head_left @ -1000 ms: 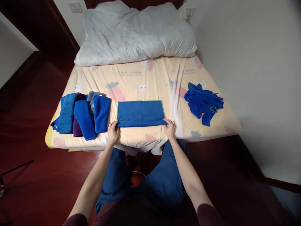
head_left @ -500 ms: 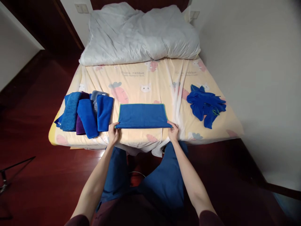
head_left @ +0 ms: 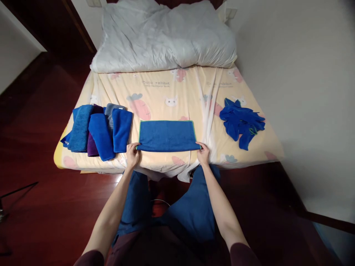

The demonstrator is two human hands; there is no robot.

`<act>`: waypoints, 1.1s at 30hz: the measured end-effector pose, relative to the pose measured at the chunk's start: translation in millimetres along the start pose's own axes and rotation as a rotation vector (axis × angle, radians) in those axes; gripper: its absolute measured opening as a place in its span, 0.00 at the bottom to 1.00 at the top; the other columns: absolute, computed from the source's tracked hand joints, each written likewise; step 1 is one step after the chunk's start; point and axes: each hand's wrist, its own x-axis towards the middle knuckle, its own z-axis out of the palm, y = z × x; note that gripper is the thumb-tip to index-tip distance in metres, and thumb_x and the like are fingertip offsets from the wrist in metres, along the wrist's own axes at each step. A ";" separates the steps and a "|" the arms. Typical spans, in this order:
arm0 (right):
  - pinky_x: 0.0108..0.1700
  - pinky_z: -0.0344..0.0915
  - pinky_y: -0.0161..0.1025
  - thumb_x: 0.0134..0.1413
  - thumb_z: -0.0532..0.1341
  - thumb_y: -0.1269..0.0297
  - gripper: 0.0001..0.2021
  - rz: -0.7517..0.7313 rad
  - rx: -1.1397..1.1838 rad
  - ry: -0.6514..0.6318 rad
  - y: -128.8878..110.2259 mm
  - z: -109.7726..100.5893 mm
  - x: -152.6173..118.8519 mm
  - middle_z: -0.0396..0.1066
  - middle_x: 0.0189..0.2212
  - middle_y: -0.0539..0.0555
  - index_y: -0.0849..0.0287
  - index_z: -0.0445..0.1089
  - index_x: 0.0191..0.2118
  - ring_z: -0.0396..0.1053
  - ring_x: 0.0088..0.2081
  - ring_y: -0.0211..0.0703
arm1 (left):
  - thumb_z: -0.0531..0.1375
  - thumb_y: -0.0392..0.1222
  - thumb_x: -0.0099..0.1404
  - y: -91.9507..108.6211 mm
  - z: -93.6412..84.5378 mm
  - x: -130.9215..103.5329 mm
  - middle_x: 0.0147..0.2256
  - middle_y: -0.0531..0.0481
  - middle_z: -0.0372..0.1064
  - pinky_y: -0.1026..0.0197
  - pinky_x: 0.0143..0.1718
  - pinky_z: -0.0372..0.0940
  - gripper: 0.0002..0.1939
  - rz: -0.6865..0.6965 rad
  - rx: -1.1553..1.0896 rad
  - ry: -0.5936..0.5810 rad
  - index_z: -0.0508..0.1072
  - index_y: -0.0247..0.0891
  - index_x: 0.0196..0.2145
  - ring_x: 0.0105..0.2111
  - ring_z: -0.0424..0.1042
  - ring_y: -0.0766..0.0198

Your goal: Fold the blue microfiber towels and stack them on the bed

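While the blue cloth (head_left: pixel 168 133) lies spread as a wide strip on the bed (head_left: pixel 177 90), close to its front edge, the ends of its near edge deserve the most care. The left hand (head_left: pixel 133 155) pinches one end and the right hand (head_left: pixel 203 154) the other, each grip closed on the fabric. An even outward pull should take out the slack between them, and both hands are best held level so the edge runs straight; the green-trimmed far edge gives a line to judge by. Folded cloths (head_left: pixel 122 131) lie just beside the left hand, a crumpled blue pile (head_left: pixel 240 120) well apart to the right, and a pale quilt (head_left: pixel 163 44) beyond, at the far end.
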 end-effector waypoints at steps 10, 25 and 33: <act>0.45 0.73 0.46 0.52 0.59 0.61 0.14 0.115 0.022 0.053 -1.3 4.9 0.3 0.80 0.40 0.61 0.61 0.76 0.41 0.76 0.40 0.50 | 0.54 0.39 0.70 -4.2 1.7 0.6 0.43 0.43 0.74 0.48 0.51 0.65 0.10 -0.044 -0.004 -0.021 0.74 0.41 0.45 0.47 0.69 0.50; 0.38 0.70 0.44 0.54 0.61 0.38 0.27 0.181 0.000 0.176 7.0 12.3 1.0 0.76 0.32 0.59 0.62 0.74 0.40 0.70 0.33 0.46 | 0.57 0.53 0.72 -0.7 8.3 -3.2 0.36 0.48 0.72 0.57 0.40 0.66 0.16 -0.305 -0.106 0.164 0.71 0.40 0.49 0.36 0.72 0.58; 0.33 0.68 0.40 0.53 0.64 0.42 0.25 0.168 0.038 0.201 3.2 13.9 2.3 0.75 0.31 0.58 0.63 0.74 0.42 0.69 0.29 0.42 | 0.58 0.53 0.71 2.5 9.2 -1.8 0.35 0.48 0.71 0.58 0.40 0.67 0.16 -0.278 -0.088 0.160 0.71 0.39 0.49 0.35 0.72 0.60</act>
